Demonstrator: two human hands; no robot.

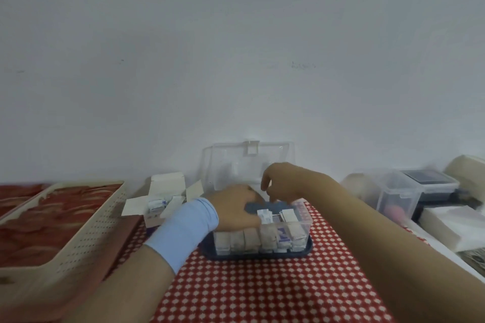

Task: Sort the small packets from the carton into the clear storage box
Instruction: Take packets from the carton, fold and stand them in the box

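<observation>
- Box: clear hard plastic, rectangular, long axis parallel to the near table edge. It sits on a dark blue tray at mid-table, and its hinged lid stands open against the wall behind.
- Packets in the box: small flat paper sachets, white with some purple print. They stand on edge in a row against the near wall, faces touching. A few more stand upright further in.
- Carton: thin white card with its flaps splayed open, just beside the box toward the left table edge.
- Unsorted packets show in the carton's mouth.
- Left hand: lies over the left end of the box, back up, with a pale blue wristband behind it. Its fingers are hidden, so I cannot tell whether it holds anything.
- Right hand: above the far side of the box, fingers curled downward. The image is too blurred to tell whether a packet is pinched.
- Key relation: the carton lies left of both hands and the left hand is clearly the nearer. Judgement: the next fetch suits the left hand, moving sideways along the box's long axis.
- Handling, judged: the sachets are light and limp and will likely topple unless packed face to face.
- Cloth: red with a white dot pattern, soft.
- Basket: cream perforated plastic, at the left table edge.
</observation>
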